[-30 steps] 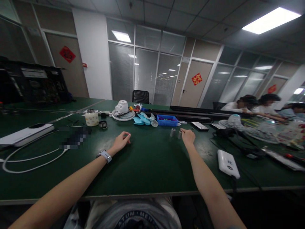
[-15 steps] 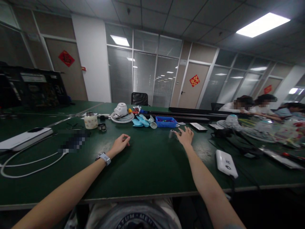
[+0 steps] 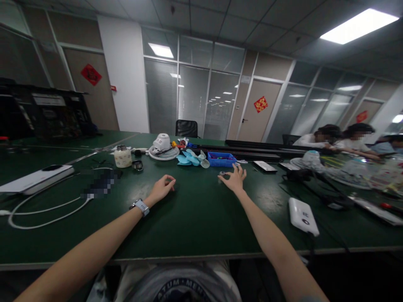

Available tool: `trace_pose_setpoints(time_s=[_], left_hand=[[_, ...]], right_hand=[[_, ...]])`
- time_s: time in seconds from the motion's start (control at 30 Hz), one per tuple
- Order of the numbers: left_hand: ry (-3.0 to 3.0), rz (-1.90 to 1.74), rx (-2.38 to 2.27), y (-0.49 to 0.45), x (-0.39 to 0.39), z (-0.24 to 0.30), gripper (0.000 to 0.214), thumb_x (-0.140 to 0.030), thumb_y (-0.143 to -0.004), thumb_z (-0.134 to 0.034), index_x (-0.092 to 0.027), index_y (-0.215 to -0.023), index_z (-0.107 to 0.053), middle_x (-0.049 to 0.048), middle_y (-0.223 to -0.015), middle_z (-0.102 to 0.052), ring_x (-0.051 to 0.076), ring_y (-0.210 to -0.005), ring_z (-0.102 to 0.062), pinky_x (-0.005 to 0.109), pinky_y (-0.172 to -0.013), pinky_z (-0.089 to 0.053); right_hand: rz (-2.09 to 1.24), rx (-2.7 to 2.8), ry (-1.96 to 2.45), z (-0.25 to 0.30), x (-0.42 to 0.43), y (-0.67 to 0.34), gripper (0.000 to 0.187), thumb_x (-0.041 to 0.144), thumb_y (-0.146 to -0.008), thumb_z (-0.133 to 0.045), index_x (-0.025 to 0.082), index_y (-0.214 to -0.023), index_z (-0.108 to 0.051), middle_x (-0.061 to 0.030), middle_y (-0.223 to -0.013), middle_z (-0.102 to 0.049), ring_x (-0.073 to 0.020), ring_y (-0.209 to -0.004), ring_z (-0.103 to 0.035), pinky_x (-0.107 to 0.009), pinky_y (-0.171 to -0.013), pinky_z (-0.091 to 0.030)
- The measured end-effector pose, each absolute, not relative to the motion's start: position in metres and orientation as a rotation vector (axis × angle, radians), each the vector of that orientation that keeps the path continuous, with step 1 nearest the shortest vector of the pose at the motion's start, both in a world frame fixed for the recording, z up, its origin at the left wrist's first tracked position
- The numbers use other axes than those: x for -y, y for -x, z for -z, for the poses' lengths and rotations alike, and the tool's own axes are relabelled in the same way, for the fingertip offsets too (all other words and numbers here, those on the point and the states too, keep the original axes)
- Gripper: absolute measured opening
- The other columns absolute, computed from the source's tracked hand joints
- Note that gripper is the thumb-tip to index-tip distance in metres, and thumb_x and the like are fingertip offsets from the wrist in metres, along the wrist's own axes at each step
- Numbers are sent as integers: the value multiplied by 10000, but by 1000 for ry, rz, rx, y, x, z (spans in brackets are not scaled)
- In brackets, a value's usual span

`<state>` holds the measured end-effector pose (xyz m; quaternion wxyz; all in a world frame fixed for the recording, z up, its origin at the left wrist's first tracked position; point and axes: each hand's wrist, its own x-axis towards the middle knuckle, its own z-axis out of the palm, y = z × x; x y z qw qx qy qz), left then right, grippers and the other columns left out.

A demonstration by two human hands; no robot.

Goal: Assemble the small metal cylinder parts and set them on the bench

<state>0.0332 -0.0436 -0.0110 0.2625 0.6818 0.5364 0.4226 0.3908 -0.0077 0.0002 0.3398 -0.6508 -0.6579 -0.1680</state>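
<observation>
My left hand (image 3: 161,188) hovers over or rests on the green tabletop (image 3: 189,222), its fingers loosely curled and a gap showing between them and the thumb; nothing is visible in it. A watch with a light band is on that wrist. My right hand (image 3: 235,179) is open, thumb and fingers spread apart. Just beyond its thumb stands a small grey metallic piece (image 3: 222,173), partly covered by the hand; whether they touch I cannot tell. Behind the right hand lies a blue basket (image 3: 222,164) with small items in it.
Light-blue fan blades (image 3: 189,157) and a white fan body (image 3: 163,144) lie at the back. A cream jar (image 3: 122,158) and its dark lid (image 3: 137,165) stand left. Right are a white power bank (image 3: 303,216) and cables. Several people sit at the far right.
My right hand has shifted left, round toward the small grey metallic piece, and its thumb now reaches in front of it. The left hand stays nearly in place. The view has tilted slightly.
</observation>
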Motion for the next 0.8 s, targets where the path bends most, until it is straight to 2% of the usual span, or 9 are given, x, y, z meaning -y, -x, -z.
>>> trace_pose_setpoints(time_s=[0.13,0.27,0.33,0.63,0.8], left_hand=[[-1943,-1192,-1415,-46,62,-2,446,-577,-788,-544,-209,-1039,-553,23,-789,-713,197,-702,-662,304,-652,-483],[-2071,-1293,-1337,-62,83,-16,456,-514,-776,-619,-212,-1108,-537,79,-1003,-715,249,-979,-656,381,-871,-477],[-2087,-1329,-1264,-68,91,-20,445,-469,-776,-641,-215,-1122,-525,80,-1050,-704,249,-1030,-647,397,-928,-459],[-2100,-1333,-1161,-69,92,-23,376,-417,-781,-656,-203,-1068,-545,57,-979,-713,220,-920,-686,346,-835,-510],[-2114,-1343,-1170,-71,89,-29,370,-417,-770,-666,-194,-1036,-537,61,-985,-715,221,-910,-686,361,-865,-492]], right_hand=[[278,1848,1507,-2,35,-332,448,663,-726,-612,260,-854,-760,-73,-1441,-398,-315,-1382,-183,-556,-1102,-70],[117,1972,1321,-2,69,-275,403,631,-734,-637,273,-881,-751,-68,-1401,-456,-293,-1367,-232,-529,-1095,-126],[49,2023,1260,-2,81,-258,376,600,-748,-646,270,-898,-744,-68,-1391,-470,-285,-1361,-249,-522,-1087,-157],[-62,2045,1197,0,88,-252,346,542,-750,-684,248,-930,-721,-79,-1270,-563,-278,-1291,-344,-477,-1036,-272],[-66,2027,1171,3,85,-250,341,521,-741,-705,233,-924,-714,-73,-1204,-605,-267,-1250,-389,-452,-1018,-297]])
